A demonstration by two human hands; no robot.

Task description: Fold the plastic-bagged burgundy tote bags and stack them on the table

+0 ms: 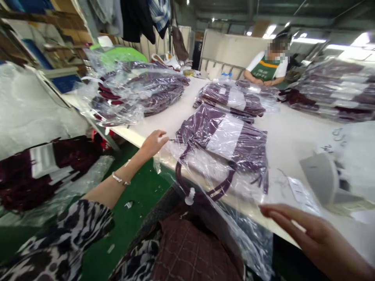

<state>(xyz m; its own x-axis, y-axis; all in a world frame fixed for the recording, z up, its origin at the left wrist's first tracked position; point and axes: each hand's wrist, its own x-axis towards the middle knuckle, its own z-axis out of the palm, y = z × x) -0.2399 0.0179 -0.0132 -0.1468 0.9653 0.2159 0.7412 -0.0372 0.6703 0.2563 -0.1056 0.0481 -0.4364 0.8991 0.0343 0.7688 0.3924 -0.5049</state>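
A purple bag (252, 144) in clear plastic lies at the near edge of the white table. Its purple handles (218, 191) hang toward me over the edge, and the loose end of the clear wrap (249, 234) droops below. A white paper sheet (225, 134) shows across the bag's middle. My left hand (154, 143) is at the wrap's left side, thumb and fingertips near each other; whether it pinches the film cannot be made out. My right hand (304, 224) is right of the bag, over the table edge, fingers stretched out with nothing in them.
Wrapped purple bags (231, 97) lie just behind. More wrapped items pile up at the back left (140, 89) and right (340, 86). A person in a green apron (265, 70) stands across the table (288, 136). A wrapped dark red bundle (67, 156) is at left.
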